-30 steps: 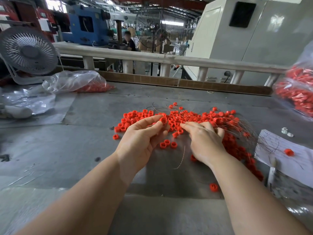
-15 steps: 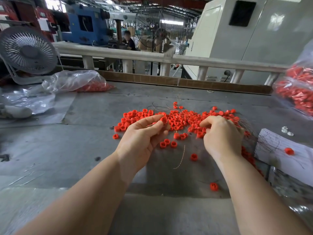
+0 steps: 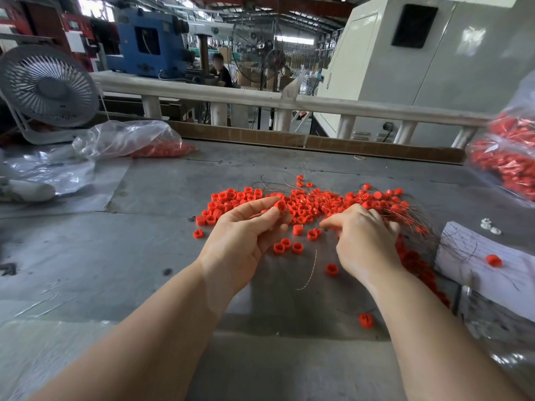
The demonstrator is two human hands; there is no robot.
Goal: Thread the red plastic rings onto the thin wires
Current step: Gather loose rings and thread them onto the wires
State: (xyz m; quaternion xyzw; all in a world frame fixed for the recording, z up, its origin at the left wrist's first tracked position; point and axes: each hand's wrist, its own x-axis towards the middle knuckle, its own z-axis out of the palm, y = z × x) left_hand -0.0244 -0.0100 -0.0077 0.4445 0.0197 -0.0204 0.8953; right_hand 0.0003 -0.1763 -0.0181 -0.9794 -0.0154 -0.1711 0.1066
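Factory machines and a white railing stand behind the grey table (image 3: 121, 256) where I work; a fan (image 3: 49, 88) sits far left, and clear bags of red parts lie at the left (image 3: 136, 140) and right (image 3: 509, 157) edges. From my head camera, the pile of red rings (image 3: 312, 202) spreads across the middle of the table, tangled with thin wires (image 3: 405, 215); one loose wire (image 3: 310, 270) lies between my wrists. My left hand (image 3: 246, 241) pinches one ring (image 3: 280, 205) at the fingertips, hole turned toward my right. My right hand (image 3: 364, 241) rests curled on the pile, forefinger reaching left; whether it grips a wire I cannot tell. To thread well, I judge I should hold a wire close to its tip and keep the ring steady. No writing is readable, though the white paper (image 3: 492, 273) at right shows faint scribbles.
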